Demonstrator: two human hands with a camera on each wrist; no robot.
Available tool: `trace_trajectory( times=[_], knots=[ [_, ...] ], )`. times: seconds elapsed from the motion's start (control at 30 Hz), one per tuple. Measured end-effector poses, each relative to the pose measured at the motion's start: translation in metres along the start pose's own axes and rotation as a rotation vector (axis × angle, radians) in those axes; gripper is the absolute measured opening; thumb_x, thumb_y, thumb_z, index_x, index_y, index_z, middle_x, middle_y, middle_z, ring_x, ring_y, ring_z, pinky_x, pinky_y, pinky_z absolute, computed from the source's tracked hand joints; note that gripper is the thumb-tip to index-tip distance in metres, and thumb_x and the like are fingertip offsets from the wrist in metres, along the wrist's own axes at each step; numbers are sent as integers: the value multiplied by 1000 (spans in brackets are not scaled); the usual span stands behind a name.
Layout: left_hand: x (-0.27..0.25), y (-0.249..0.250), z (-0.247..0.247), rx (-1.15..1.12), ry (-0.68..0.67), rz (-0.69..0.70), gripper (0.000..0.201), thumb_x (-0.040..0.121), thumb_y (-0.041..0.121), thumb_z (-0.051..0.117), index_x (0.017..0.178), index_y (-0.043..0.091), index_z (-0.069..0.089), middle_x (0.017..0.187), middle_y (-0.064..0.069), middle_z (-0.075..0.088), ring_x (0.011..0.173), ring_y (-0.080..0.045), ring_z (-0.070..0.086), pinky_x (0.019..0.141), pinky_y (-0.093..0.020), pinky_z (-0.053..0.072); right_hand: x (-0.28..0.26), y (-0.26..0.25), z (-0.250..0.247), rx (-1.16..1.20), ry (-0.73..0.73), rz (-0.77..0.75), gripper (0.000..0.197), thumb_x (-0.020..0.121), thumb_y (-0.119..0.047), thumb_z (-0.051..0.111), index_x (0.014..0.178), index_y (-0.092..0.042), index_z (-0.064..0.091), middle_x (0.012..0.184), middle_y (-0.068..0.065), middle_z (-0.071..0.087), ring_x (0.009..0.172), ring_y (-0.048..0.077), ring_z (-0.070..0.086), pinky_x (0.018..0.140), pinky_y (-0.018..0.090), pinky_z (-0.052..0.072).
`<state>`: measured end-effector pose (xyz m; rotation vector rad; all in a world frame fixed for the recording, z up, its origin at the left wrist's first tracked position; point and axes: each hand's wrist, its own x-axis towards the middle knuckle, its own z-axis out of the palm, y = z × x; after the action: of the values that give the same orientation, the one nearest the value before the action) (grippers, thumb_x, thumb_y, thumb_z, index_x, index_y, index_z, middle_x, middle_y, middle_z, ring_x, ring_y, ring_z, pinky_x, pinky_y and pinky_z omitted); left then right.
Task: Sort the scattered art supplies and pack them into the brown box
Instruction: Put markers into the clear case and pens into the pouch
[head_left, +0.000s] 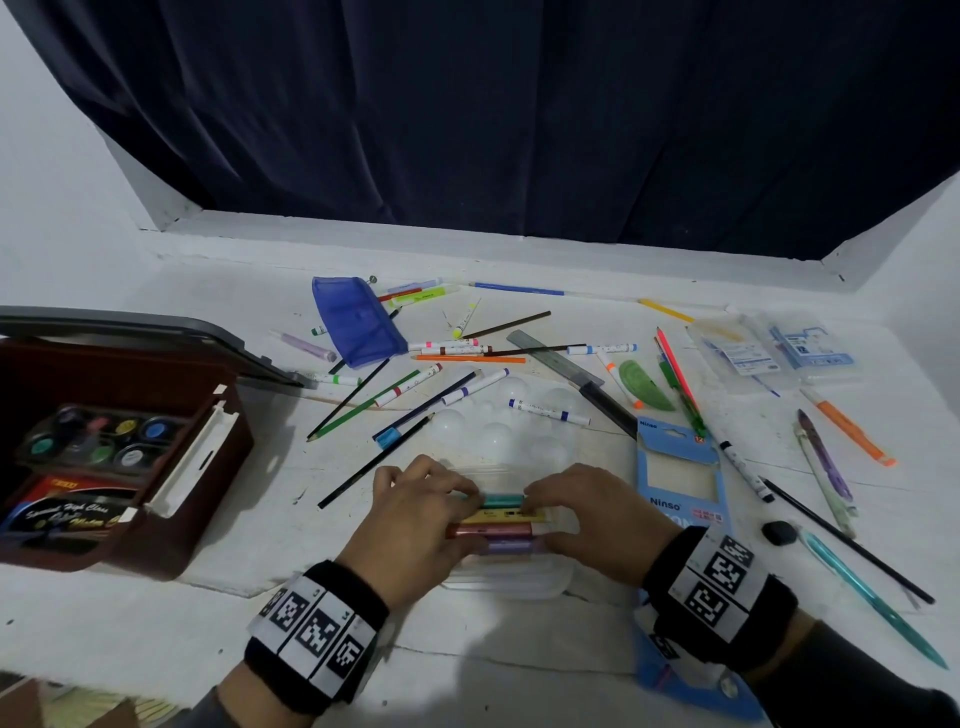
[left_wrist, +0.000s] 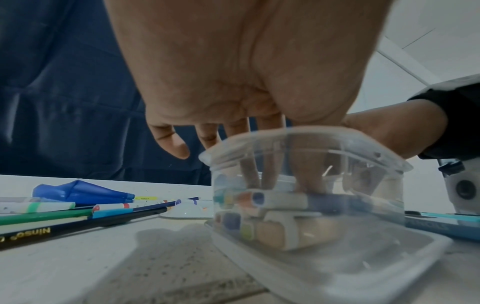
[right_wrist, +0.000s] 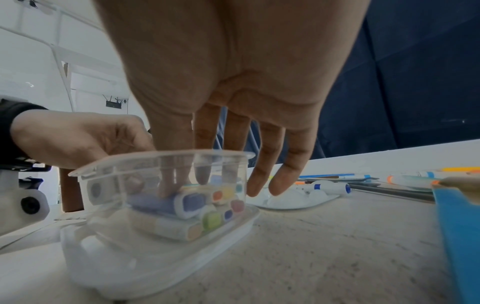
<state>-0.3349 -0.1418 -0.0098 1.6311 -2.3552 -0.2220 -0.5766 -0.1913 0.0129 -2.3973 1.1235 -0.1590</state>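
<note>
Both your hands are down in the clear tub (head_left: 511, 584), pressing the top layer of markers (head_left: 501, 522) flat. Left hand (head_left: 415, 519): fingers reach down inside the tub, tips resting on the top markers, little finger outside the wall; not wrapped round any one marker as far as the wrist view shows. Right hand (head_left: 597, 519): same, two or three fingers (right_wrist: 202, 174) inside on the purple marker (right_wrist: 166, 202), the other two hanging outside the tub. Neither hand plainly grips anything; it looks like pressing and aligning.

To do this step well:
- Markers lie in two layers, the upper one a bit skewed. Square the ends against the short walls so the stack sits below the rim.
- Push from both ends together, as you are, not from one side; the tub is light and would likely slide.
- The tub seems to stand on its lid (left_wrist: 337, 267). Lift it off before you try to close it.

The brown box (head_left: 156, 467) stands open at your left, well apart from the tub, with a paint set (head_left: 98, 436) already in it. Still loose on the table (head_left: 130, 623): pencils, pens, ruler (head_left: 550, 358), blue pouch (head_left: 356, 322), palette (head_left: 498, 431).
</note>
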Motion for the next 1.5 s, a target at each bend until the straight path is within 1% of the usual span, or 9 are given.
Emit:
trace_trajectory(
  times=[0.27, 0.43, 0.57, 0.67, 0.8, 0.97, 1.13, 1.37, 1.5],
  knots=[
    [1, 0, -11, -9, -28, 37, 39, 82, 59, 59, 115, 41, 70, 113, 20, 61, 104, -9, 52, 76, -35, 20, 2, 5, 1, 57, 83, -76, 38, 79, -44, 69, 112, -28, 68, 122, -9, 65, 113, 13, 55, 101, 33, 42],
    [13, -15, -35, -111, 174, -17, 35, 90, 58, 54, 117, 40, 67, 107, 21, 63, 102, -5, 55, 84, -36, 35, 11, 11, -11, 109, 196, -141, 28, 80, -38, 74, 105, -26, 71, 109, -12, 69, 104, 7, 61, 94, 29, 48],
    [55, -55, -59, -45, 292, -134, 39, 92, 40, 57, 124, 20, 67, 106, -4, 69, 99, -29, 63, 87, -42, 52, 25, 20, -20, 123, 254, -145, 21, 81, -34, 77, 100, -29, 71, 101, -18, 68, 96, -3, 59, 89, 18, 45],
    [93, -83, -66, 38, 157, -307, 42, 96, 28, 57, 134, 9, 58, 128, -16, 61, 116, -37, 55, 98, -45, 48, 43, 29, -28, 121, 266, -110, 17, 85, -37, 73, 100, -28, 72, 100, -16, 68, 94, -2, 60, 90, 23, 48],
    [135, -106, -62, 194, -181, -467, 50, 99, 28, 47, 146, 12, 39, 155, -11, 37, 139, -33, 37, 111, -47, 38, 75, 41, -36, 39, 165, 16, 32, 92, -40, 63, 119, -23, 66, 115, -6, 66, 104, 9, 59, 99, 32, 45],
    [160, -122, -51, 357, -345, -513, 45, 98, 29, 46, 142, 20, 41, 142, -7, 51, 125, -31, 52, 105, -46, 38, 92, 46, -35, -104, -32, 98, 48, 98, -49, 47, 141, -27, 47, 136, -5, 55, 113, 11, 55, 100, 23, 37],
    [165, -134, -40, 430, -232, -485, 17, 93, 36, 55, 108, 30, 59, 114, 3, 65, 103, -23, 61, 91, -41, 43, 96, 48, -36, -121, 7, 98, 46, 99, -51, 43, 139, -30, 50, 135, -8, 56, 121, 9, 53, 104, 24, 37],
    [155, -119, -55, 384, 18, -365, 44, 93, 28, 58, 136, 34, 51, 118, -3, 61, 99, -26, 63, 84, -36, 47, 99, 51, -35, 10, 91, 146, 35, 96, -48, 52, 122, -28, 63, 121, -10, 65, 110, 9, 60, 97, 27, 45],
    [139, -89, -86, 51, 341, -313, 49, 85, -3, 55, 126, 22, 65, 104, -11, 57, 82, -35, 62, 68, -40, 54, 101, 50, -38, 146, 147, 183, 28, 93, -46, 58, 114, -28, 65, 107, -8, 70, 99, 6, 64, 88, 27, 52]
  ],
)
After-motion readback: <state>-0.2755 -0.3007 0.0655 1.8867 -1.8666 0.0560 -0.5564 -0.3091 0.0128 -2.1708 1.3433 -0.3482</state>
